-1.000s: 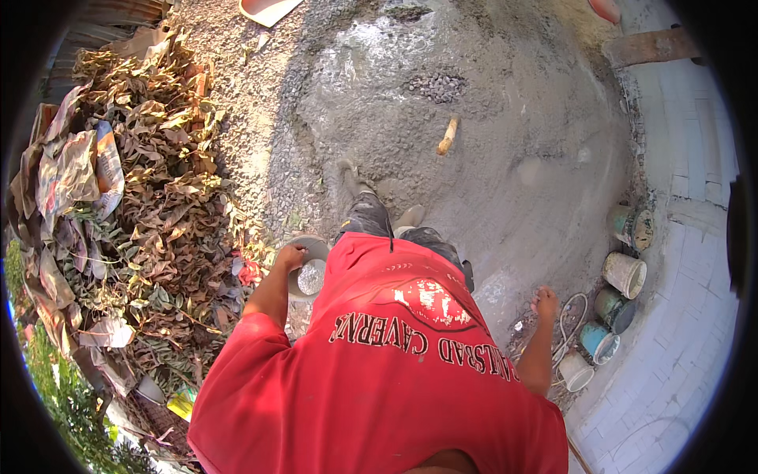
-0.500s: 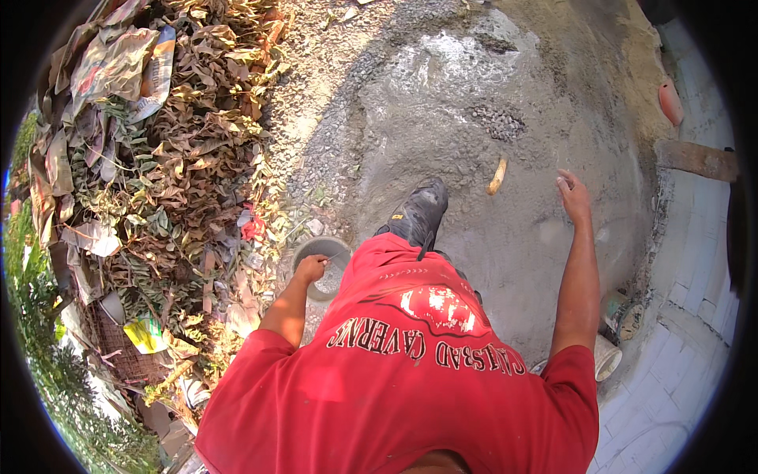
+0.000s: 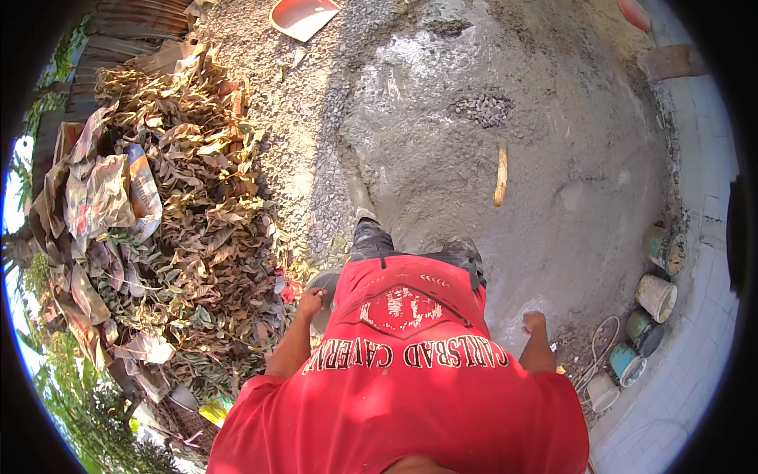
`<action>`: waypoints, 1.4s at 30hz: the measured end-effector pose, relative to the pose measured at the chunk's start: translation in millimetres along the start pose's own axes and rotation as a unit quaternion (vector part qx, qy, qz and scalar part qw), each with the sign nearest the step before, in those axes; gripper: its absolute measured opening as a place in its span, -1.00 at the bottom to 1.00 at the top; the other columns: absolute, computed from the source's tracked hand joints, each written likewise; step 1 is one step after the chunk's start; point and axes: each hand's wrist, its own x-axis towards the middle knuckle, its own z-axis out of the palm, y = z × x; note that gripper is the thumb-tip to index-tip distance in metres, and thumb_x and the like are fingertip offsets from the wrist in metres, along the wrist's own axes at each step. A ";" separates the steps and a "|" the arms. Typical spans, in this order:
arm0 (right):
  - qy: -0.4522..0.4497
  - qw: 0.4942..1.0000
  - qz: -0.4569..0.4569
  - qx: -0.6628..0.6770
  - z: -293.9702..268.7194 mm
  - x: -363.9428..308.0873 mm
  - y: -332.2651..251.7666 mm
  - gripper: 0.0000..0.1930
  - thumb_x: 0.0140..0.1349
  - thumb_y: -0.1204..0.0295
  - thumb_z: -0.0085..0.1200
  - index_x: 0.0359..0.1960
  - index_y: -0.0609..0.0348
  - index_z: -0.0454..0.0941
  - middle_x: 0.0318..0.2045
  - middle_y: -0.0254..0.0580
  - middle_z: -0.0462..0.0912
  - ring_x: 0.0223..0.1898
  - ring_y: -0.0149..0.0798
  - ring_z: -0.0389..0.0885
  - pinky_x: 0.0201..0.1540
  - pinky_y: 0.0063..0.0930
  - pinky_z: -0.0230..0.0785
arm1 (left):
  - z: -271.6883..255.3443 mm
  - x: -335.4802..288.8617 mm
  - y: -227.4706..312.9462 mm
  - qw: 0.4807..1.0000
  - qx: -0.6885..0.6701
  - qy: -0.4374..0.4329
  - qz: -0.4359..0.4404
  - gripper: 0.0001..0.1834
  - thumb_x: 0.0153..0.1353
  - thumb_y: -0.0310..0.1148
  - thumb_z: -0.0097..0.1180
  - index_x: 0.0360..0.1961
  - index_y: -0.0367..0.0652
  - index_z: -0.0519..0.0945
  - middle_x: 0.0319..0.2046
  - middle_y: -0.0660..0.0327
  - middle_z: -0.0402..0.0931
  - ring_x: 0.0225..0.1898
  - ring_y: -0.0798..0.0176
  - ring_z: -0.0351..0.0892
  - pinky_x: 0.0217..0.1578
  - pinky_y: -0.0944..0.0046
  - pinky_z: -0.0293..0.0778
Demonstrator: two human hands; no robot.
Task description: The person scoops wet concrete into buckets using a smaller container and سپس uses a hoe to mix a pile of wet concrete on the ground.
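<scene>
My left hand (image 3: 313, 301) is closed at my left hip, by the rim of a round grey bucket (image 3: 325, 283). Half a second ago a thin wire handle showed in its grip; most of the bucket is now hidden behind my red shirt. On the other side my right hand (image 3: 535, 322) hangs low over the grey floor. Its fingers look curled in, and nothing shows in them. Ahead of me a short wooden handle (image 3: 500, 175) lies on the wet-looking cement (image 3: 553, 213).
A heap of dry leaves (image 3: 213, 189) with torn sacks (image 3: 110, 197) lies at left. Gravel (image 3: 308, 134) runs beside it; a red dustpan-like scoop (image 3: 304, 17) rests farther on. Pots and small buckets (image 3: 655, 296) line the pale wall (image 3: 711, 261) at right, near a hose loop (image 3: 594, 355).
My view has shifted, and my feet have changed position. My right hand has dropped back toward my side, its fingers drawn in. My left hand stays with the bucket.
</scene>
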 end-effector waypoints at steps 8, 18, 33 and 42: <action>0.216 0.665 0.021 0.715 -142.8 -35.1 -156.2 -0.57 0.30 0.30 0.13 0.19 0.12 0.52 -0.21 -0.22 0.69 -0.36 -0.37 0.62 -0.41 -0.44 0.49 | -160.4 49.5 146.8 0.991 0.102 0.080 0.016 -0.70 0.41 -0.23 0.00 0.03 0.01 0.69 -0.50 0.21 0.66 -0.58 0.31 0.61 -0.47 0.26 0.52; 0.366 0.629 0.192 0.659 -49.9 -135.0 116.7 -0.56 0.31 0.17 0.15 0.13 0.14 0.56 -0.27 -0.24 0.68 -0.46 -0.42 0.58 -0.51 -0.51 0.43 | -95.8 5.6 148.9 0.957 0.210 0.132 0.147 -0.69 0.31 -0.16 0.07 -0.03 0.02 0.71 -0.13 0.07 0.69 -0.06 -0.04 0.67 0.00 0.08 0.53; 0.257 0.706 0.170 0.638 -26.4 -28.8 53.2 -0.59 0.21 0.21 0.18 0.08 0.04 0.62 -0.23 -0.02 0.72 -0.33 -0.19 0.68 -0.16 -0.28 0.51 | -42.3 -115.0 135.4 0.860 0.470 -0.163 0.117 -0.66 0.28 -0.26 0.00 0.03 0.08 0.68 -0.05 0.05 0.65 0.01 -0.05 0.63 0.05 0.09 0.52; -0.035 0.450 0.383 0.806 277.7 -131.2 -162.8 -0.69 0.34 0.29 0.03 0.04 0.13 0.57 -0.22 0.01 0.64 -0.32 -0.01 0.68 -0.42 -0.12 0.64 | -95.5 -48.1 214.7 0.873 0.486 -0.036 0.035 -0.68 0.29 -0.26 -0.04 -0.07 0.19 0.74 -0.18 0.07 0.71 -0.28 0.03 0.74 -0.15 0.07 0.61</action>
